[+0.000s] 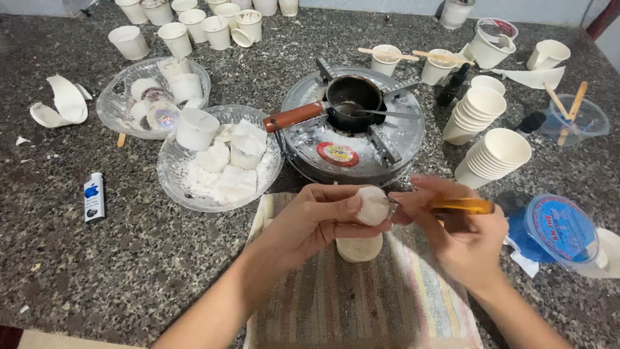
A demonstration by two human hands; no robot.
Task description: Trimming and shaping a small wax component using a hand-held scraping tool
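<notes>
While near stove (354, 129) rim, hands crowded.

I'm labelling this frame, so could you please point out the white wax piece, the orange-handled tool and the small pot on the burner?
white wax piece (372, 205), head view, on its rounded face.
orange-handled tool (464, 206), head view, mid-handle.
small pot (352, 94), head view, on its dark inner wall.

Round red-yellow label (338, 154) on stove; blue-lidded tub (560, 228) right.
</notes>
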